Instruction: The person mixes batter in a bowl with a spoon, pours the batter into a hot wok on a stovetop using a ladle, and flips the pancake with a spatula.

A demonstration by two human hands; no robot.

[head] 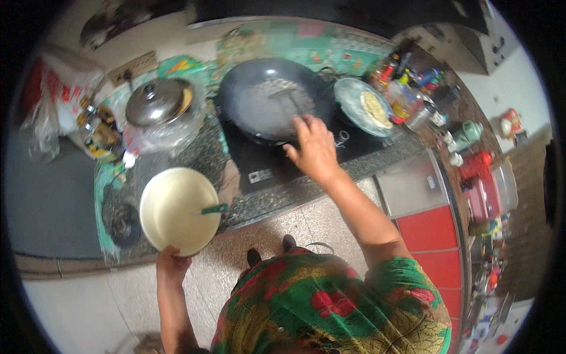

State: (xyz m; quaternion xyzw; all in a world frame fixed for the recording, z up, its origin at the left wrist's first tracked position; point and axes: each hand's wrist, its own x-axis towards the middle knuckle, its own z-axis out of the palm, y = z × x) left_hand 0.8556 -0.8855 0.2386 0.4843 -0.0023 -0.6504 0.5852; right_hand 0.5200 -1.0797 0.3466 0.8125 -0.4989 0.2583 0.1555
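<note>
My left hand (171,264) grips the near rim of a deep cream-coloured basin (177,186) at the counter's front edge. Across the basin's right rim rests a utensil with a green handle (215,209). My right hand (314,144) is over the near right rim of a large dark wok (243,101), thumb spread from the fingers. A spatula (289,98) lies in the wok, its handle running up to my fingertips. Whether my fingers close around it is hidden. Pale, cloudy contents (274,99) cover the wok's bottom.
The wok sits on a black cooktop (274,166). To its right, a plate (351,108) holds a pale folded food (375,110). Several bottles (404,101) crowd the right corner. A lidded metal pot (154,104) and glass jars (99,126) stand on the left.
</note>
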